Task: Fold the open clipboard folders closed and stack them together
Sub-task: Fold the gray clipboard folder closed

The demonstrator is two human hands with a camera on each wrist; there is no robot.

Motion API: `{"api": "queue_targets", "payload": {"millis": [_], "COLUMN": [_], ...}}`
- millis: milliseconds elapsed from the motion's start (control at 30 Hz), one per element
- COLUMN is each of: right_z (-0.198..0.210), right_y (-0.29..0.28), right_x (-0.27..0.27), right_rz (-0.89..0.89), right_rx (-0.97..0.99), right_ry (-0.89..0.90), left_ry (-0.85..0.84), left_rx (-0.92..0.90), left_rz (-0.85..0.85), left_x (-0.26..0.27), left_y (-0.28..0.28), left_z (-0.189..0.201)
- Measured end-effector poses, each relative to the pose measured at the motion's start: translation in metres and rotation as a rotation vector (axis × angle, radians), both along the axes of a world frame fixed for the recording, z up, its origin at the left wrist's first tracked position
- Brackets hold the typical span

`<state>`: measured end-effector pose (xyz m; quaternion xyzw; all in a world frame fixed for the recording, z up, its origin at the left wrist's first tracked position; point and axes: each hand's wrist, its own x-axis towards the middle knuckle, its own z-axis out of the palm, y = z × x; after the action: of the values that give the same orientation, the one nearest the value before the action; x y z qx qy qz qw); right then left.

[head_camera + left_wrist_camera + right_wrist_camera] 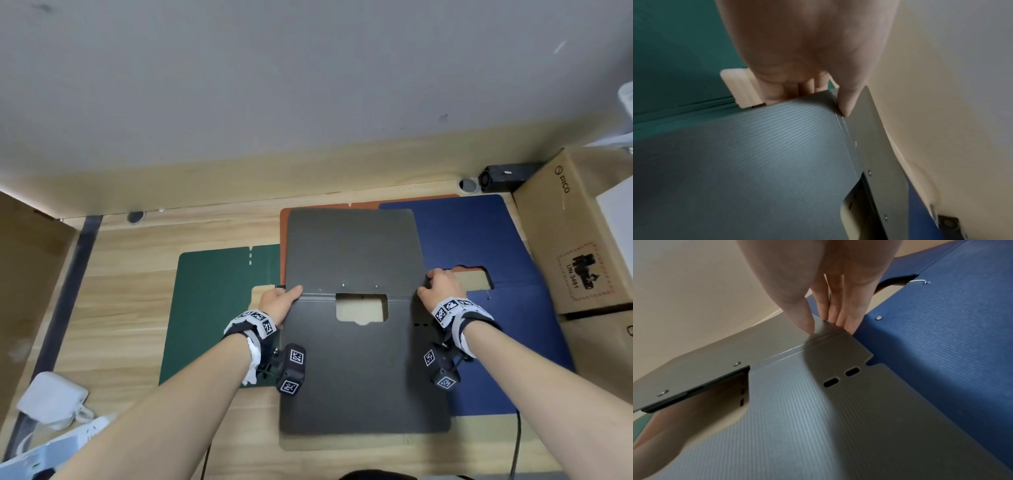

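An open dark grey clipboard folder [356, 370] [748, 162] [818, 410] is held above the desk, bent at its spine. My left hand [286, 297] [818, 100] pinches the spine's left end, thumb on top and fingers beneath. At the spine's right end my right hand [433, 286] [826, 326] pinches it the same way. A green folder [212, 308] [674, 48] lies open on the left, a blue folder [479, 246] [941, 337] open on the right. An orange folder [284, 233] lies mostly hidden behind the grey one.
The folders lie on a wooden desk [137, 308] against a grey wall. A cardboard box [575, 233] stands at the right edge, with a black device [507, 176] behind it. A white charger [51, 401] and power strip sit at the near left. Cables hang off the front edge.
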<state>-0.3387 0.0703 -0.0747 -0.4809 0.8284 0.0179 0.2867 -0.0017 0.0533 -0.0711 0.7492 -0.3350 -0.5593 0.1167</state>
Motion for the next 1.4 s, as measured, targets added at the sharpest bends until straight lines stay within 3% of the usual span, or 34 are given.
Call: {"api": "queue_targets", "payload": {"millis": [133,233,300,467,567,633,733,833,933,1033,1400], "right_z": [0.015,0.043,0.071,0.165,0.225,0.263,0.309,0.337,0.345,0.325,0.138], "right_y": [0.005,0.004,-0.001,-0.026,-0.046,-0.058,-0.069,-0.070,-0.060,-0.037,0.047], "right_x": [0.021,0.043,0.061,0.112,0.133,0.141,0.143,0.136,0.130,0.123,0.098], "right_rz": [0.028,0.091,0.143,0.295,0.447,0.562,0.726,0.779,0.699,0.628,0.693], "right_rx": [0.049,0.043,-0.006,-0.311,-0.598,-0.733,-0.790,-0.763,-0.648,-0.479,-0.203], "right_ry": [-0.033,-0.073,-0.096,-0.132,-0.050,0.096,0.362,0.429,0.329,0.294,0.000], "left_ry": [0.021,0.032,0.066,0.073,-0.031,-0.189,-0.390,-0.504,-0.575,-0.594,-0.517], "left_rx": [-0.137,-0.327,-0.403,-0.509,-0.591,-0.692,-0.836,-0.961,-1.051,-1.044,-0.653], "left_rz": [0.047,0.058,0.004,-0.229,-0.415,-0.573,-0.739,-0.813,-0.842,-0.862,-1.127], "left_x": [0.018,0.014,0.021,0.044,0.051,0.052,0.046,0.038,0.033,0.024,0.002], "left_y": [-0.001,0.002,-0.002,-0.017,-0.030,-0.038,-0.043,-0.047,-0.050,-0.045,0.030], "left_z": [0.003,0.078,0.107,0.181,0.230,0.263,0.310,0.338,0.338,0.309,0.141]}}
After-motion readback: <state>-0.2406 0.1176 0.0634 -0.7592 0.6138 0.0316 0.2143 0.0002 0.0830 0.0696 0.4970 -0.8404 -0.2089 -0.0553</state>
